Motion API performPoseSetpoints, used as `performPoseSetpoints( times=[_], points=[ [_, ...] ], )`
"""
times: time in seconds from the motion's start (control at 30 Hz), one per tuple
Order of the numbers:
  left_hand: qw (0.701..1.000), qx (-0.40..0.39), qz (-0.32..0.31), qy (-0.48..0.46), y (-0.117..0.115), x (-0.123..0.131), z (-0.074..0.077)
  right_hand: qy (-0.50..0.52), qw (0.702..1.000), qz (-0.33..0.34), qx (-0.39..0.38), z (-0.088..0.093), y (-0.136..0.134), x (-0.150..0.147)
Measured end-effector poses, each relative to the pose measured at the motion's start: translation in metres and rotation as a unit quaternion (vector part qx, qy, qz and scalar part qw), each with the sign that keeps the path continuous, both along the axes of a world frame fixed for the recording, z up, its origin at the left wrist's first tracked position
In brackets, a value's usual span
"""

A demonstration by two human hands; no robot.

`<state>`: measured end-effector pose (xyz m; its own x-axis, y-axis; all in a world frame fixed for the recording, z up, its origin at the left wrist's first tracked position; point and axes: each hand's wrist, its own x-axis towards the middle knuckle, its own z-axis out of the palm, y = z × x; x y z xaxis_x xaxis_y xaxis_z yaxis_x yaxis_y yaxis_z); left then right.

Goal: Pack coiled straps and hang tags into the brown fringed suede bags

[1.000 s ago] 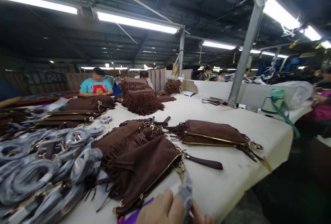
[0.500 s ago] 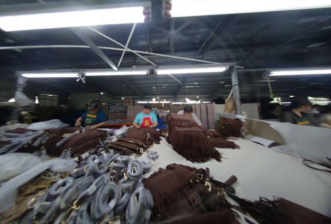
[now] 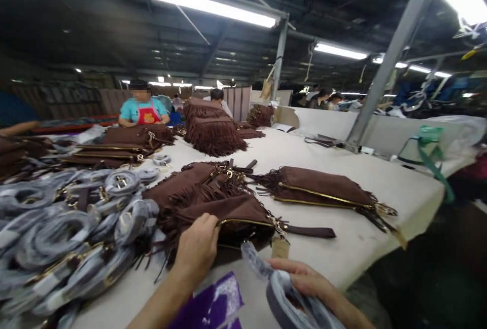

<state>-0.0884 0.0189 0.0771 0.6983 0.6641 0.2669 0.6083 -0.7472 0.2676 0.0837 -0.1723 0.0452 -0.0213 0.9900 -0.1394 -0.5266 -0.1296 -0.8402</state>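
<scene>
My left hand is closed on the edge of a brown fringed bag, holding up the side of its zipper opening. The bag's gold zipper is apart and its dark inside shows. A tan tag and a short wrist strap hang at its right end. In my right hand is a coiled strap in greyish wrapping, one wrapped end sticking out towards the bag's opening. A purple plastic packet lies on the table between my forearms.
Many wrapped coiled straps are heaped at the left. Another brown bag lies to the right, and stacked fringed bags stand farther back. A co-worker in a red apron is across the white table. A metal post rises at the right.
The view has swung right and down. Both my hands have come into view, the left on the bag's opening, the right with a wrapped strap.
</scene>
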Motion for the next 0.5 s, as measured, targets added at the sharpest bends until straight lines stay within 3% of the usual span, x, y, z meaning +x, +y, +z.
performPoseSetpoints(
  times=[0.1, 0.23, 0.43, 0.5],
  points=[
    [1.000, 0.011, -0.006, -0.005, -0.005, 0.000, 0.002, -0.002, 0.999, -0.042, 0.005, 0.008, 0.014, -0.004],
    [1.000, 0.026, -0.009, -0.011, -0.011, 0.003, 0.006, -0.022, 0.987, -0.157, -0.033, 0.015, 0.035, -0.018],
    [0.999, 0.031, -0.018, -0.010, -0.018, 0.002, 0.011, -0.045, 0.961, -0.189, -0.197, 0.004, 0.078, -0.010],
    [0.999, 0.027, -0.025, 0.002, -0.021, 0.003, 0.011, -0.050, 0.952, -0.220, -0.205, -0.002, 0.098, -0.006]
  ],
)
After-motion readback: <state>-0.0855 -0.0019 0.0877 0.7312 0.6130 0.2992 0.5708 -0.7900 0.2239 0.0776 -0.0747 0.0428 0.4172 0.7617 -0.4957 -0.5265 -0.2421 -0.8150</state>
